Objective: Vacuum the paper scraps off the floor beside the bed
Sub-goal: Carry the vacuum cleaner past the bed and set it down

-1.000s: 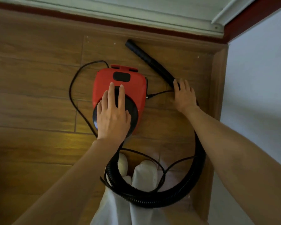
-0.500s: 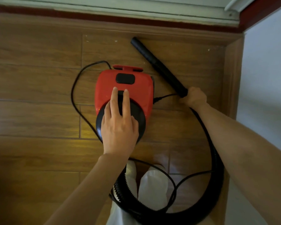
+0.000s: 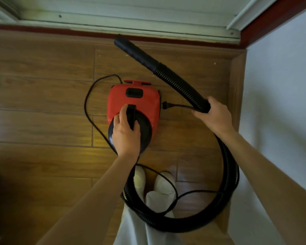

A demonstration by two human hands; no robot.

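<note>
Red plastic and black hose are both in your grip now. A second ago your left hand (image 3: 126, 135) lay flat on top of the vacuum (image 3: 132, 105) with its fingers straight; now those fingers curl round the black carry handle (image 3: 131, 117) on its top. Your right hand (image 3: 213, 114), which had only just reached the hose (image 3: 180, 85) on the floor, now holds the ribbed part firmly and has raised it, so the smooth nozzle (image 3: 131, 49) angles up toward the wall. That reads as the pick-up step finished: you look ready to lift the machine and carry it to the scraps, with no suction begun as far as the picture tells.

No paper scraps show clearly here; a few pale specks lie on the boards near the wall, too small to name. So the cleaning itself is probably still all ahead.

Mind the power cord (image 3: 88, 103). It loops loosely on the floor to the left of the vacuum, and its plug (image 3: 164, 105) lies free just beside the machine, so it likely needs a socket first. The rest of the hose circles your feet (image 3: 159, 181), and another run of cord crosses them, which could trip you.

Wood-look planks make up the floor (image 3: 42, 85); a pale sliding-door track (image 3: 124, 20) runs along the top, and a white wall (image 3: 281, 103) stands at your right.
</note>
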